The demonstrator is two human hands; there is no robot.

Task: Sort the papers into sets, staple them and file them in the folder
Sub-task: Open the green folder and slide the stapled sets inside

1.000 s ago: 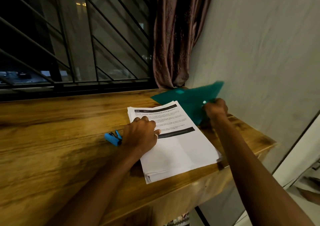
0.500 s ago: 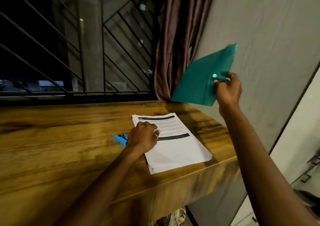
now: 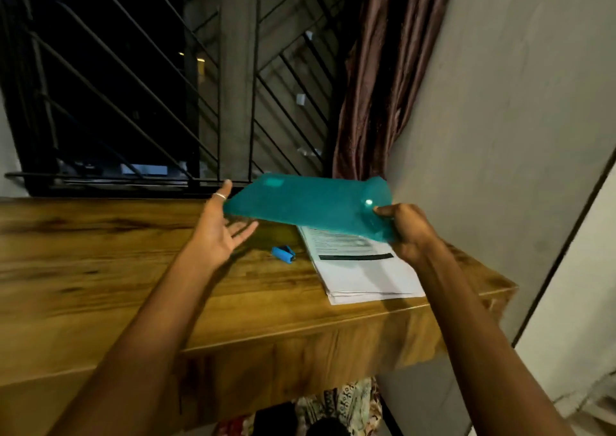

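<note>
Barely begun, by the look of things. Nothing sorted into sets yet: one thick stack of white printed papers point(image 3: 363, 275) lying whole and squared at about 4 o'clock on the wooden worktop point(image 3: 100, 269), near its front right corner. No staple to be made out on the top sheet, though too small to rule out. Small blue stapler point(image 3: 283, 254) lying just beside the stack, at its 9 o'clock, touched by neither hand. Left to do, on this showing: splitting the stack, stapling each set, filing the lot.

Up in the air, clear of the worktop: a teal translucent plastic folder point(image 3: 306, 207), hovering over the stack's 12 o'clock end and hiding the head of the top page. Pinched at its 3 o'clock edge by the right hand point(image 3: 405, 232), thumb on top close to a pale round snap button point(image 3: 368, 202), fingers curled beneath. Roughly level, bowed a little along its length, the held edge curling upward. Floppy stuff, likely to sag and twist when carried by one edge. Blurred, so contents, if any, impossible to tell; looks thin and closed.

Spread wide, palm up and holding nothing: the left hand point(image 3: 218, 232), at the folder's 9 o'clock edge, a silver ring point(image 3: 220, 196) on one raised finger. Touching the folder or just short of it: cannot tell. Probably there to take the free end and steady it.
</note>
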